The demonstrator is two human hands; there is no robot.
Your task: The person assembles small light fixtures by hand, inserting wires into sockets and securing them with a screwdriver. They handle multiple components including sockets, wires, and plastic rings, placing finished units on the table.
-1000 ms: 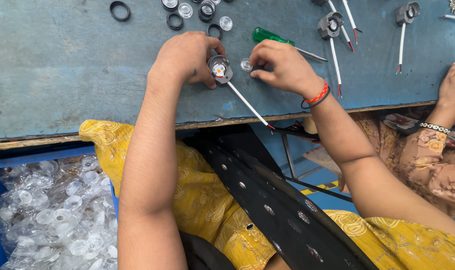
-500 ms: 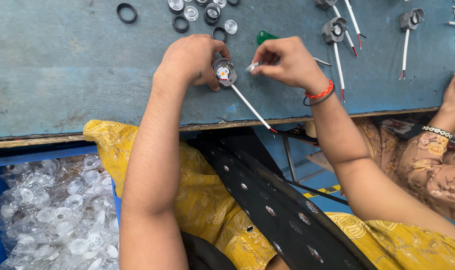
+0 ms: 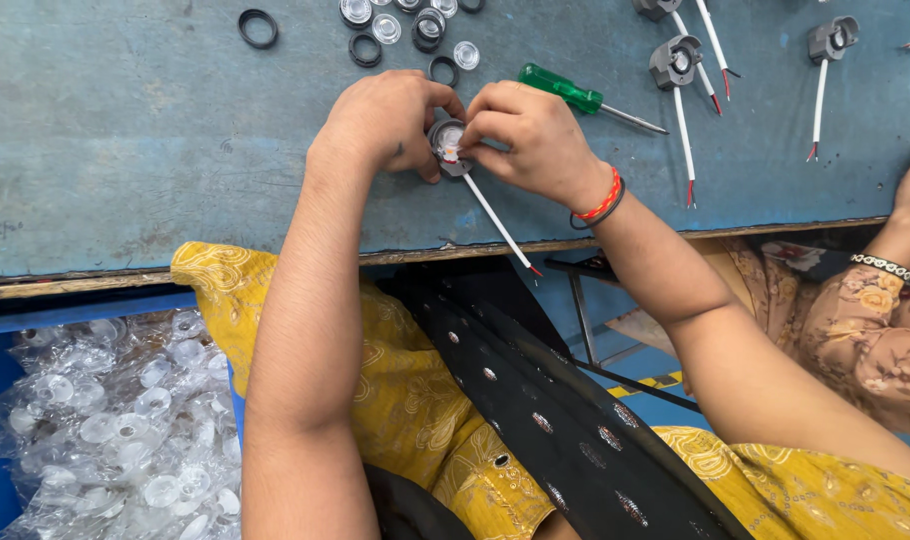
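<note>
Your left hand (image 3: 387,118) and right hand (image 3: 530,138) pinch a small round lamp part (image 3: 447,145) on the blue desk (image 3: 125,150), its white wire (image 3: 500,222) trailing toward you. A green screwdriver (image 3: 565,92) lies just beyond your right hand.

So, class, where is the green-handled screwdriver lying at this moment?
In the head view, the green-handled screwdriver lies on the blue table, just beyond the right hand, left of the wired grey housings.

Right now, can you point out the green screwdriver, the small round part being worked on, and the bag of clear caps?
green screwdriver (image 3: 560,88), head view, on its handle.
small round part (image 3: 447,140), head view, on its face between both hands.
bag of clear caps (image 3: 115,430), head view, on the heap's middle.
</note>
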